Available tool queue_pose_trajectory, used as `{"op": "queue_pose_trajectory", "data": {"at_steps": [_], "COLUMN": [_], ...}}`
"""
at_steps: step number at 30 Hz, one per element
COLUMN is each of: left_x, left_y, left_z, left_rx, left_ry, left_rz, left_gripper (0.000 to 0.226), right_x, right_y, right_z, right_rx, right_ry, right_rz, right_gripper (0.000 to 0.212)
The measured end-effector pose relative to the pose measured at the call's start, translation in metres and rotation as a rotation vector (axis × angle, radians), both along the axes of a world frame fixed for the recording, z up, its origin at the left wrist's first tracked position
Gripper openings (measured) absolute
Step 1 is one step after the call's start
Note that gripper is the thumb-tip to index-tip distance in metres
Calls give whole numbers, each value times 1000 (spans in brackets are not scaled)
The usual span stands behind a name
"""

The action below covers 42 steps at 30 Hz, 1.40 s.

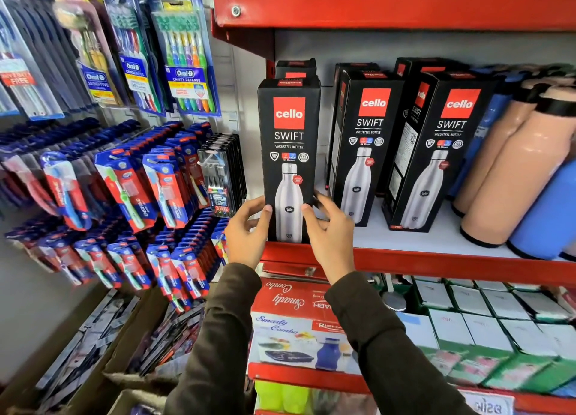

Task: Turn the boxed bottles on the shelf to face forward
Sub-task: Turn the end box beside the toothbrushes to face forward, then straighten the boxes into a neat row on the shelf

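Three black boxed bottles with red logos stand in a front row on the white shelf (pixel 436 238) with its red front edge. The left box (pixel 290 140) stands at the shelf's front left corner, its printed face toward me. My left hand (pixel 247 234) grips its lower left edge and my right hand (pixel 330 230) grips its lower right edge. The middle box (pixel 363 146) and the right box (pixel 436 153) stand slightly angled, showing a side panel as well as the front. More black boxes stand behind them.
Peach bottles (pixel 511 178) and blue bottles (pixel 548 215) lean at the shelf's right end. Toothbrush packs (pixel 184 56) hang on the wall to the left. A red shelf (pixel 389 3) sits overhead. Boxed goods (pixel 299 330) fill the lower shelf.
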<state>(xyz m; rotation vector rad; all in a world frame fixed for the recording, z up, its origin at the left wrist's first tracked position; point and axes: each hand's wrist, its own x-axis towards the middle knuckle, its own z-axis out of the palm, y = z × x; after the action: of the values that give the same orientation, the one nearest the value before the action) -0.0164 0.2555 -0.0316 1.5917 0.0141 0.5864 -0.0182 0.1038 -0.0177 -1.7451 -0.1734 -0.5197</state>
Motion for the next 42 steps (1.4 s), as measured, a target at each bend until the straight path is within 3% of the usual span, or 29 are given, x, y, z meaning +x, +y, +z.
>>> {"op": "queue_pose_trajectory", "data": {"at_steps": [11,18,20,24,27,36,42], "left_x": [-11,-27,-32,-31,-18,38,49], "left_y": [-11,-57,-77,-116,-140,-164,-161], "left_z": [-4,-5,1,14,21,37,32], "left_rx": [21,81,176,358,352,86,69], "left_ry": [5,-234,-323,-432,-359,183,229], "left_rz": [99,462,426,158,-4,-24,-15], "left_gripper": [16,34,32,37,45,49,43], "right_x": [-11,-16,-14,-3,8,48,58], "right_y": [-7,-48,-63,-89,-97,-109,-115], "right_z": [2,4,8,13,13,11,5], "right_rx": [-51,-163,-139,-105,-119,-100,-95], "right_ry": [22,-110,-147,-143,-77,180,182], "right_rz": [15,-135,-174,-164,-134,-117,-127], "right_gripper": [36,34,34,42,51,49,42]}}
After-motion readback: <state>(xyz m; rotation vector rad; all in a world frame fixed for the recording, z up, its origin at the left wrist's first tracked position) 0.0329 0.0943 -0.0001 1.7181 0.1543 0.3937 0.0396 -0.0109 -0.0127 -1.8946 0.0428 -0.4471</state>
